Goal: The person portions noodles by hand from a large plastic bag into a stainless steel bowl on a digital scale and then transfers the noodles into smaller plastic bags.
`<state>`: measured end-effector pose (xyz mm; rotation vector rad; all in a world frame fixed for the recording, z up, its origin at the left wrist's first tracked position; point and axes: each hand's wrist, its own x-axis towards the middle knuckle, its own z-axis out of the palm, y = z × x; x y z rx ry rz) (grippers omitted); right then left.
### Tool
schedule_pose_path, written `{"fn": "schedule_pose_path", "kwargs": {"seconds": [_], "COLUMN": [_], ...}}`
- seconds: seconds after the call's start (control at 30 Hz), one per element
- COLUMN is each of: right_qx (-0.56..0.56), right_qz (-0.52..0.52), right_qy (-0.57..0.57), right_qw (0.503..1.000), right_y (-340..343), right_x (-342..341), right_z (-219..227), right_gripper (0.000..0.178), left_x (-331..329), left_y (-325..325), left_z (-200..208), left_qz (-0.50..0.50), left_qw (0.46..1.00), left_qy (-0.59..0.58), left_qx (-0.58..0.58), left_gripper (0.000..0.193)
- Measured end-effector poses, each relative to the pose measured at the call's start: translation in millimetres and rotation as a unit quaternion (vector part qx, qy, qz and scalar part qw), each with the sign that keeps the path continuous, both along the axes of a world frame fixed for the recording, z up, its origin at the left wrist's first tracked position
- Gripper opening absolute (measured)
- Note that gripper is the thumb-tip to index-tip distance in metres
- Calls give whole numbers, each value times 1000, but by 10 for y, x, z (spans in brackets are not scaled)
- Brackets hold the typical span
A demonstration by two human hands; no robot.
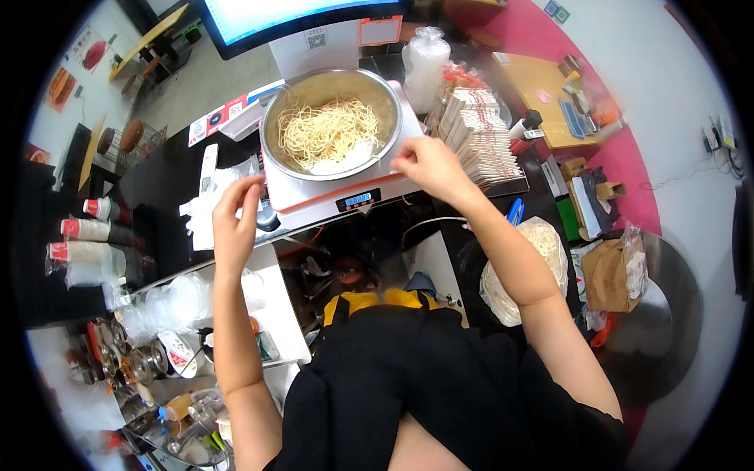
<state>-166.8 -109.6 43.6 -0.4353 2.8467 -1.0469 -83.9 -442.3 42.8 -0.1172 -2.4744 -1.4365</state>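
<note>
A steel bowl [272, 118] stands on a white and orange digital scale [314, 196] on the black counter. Pale yellow noodles [326, 129] lie loosely in it, with a whitish patch [343, 159] at their near side. My left hand [236, 216] hovers left of the scale, fingers bent together toward the thumb. Just off the bowl's right rim is my right hand [430, 166], its thumb and fingertips pinched together. Whether either pinch holds anything is too small to make out. Under my right forearm lies a clear bag of noodles [542, 235].
Beyond the bowl stands a monitor [298, 20]. Right of it are stacked paper bags [479, 137] and a clear plastic-wrapped stack [426, 67]. Several wrapped cup stacks [86, 251] stand far left. A blue stapler-like tool [515, 211] lies beside the noodle bag.
</note>
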Motion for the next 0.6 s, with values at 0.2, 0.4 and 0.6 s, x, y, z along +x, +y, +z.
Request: {"fn": "schedule_pose_path", "kwargs": {"seconds": [0.2,0.4,0.6], "right_qx": [-198,-178,-225], "right_qz": [-3,46,33], "right_qy": [-167,-211,-91], "right_qw": [966,960,970], "right_y": [-133,-165,-531], "right_x": [96,-82,-493], "right_z": [-415,-235,331], "right_gripper": [36,25,22], "left_x": [631,1081,1171], "left_y": [-62,-5,102], "left_z": [-549,-927,-1008], "left_qz": [86,108,100], "left_qw": [989,975,968], "left_qy": [-92,-146,-154], "left_qx": [84,132,170], "left_gripper": [20,19,19]}}
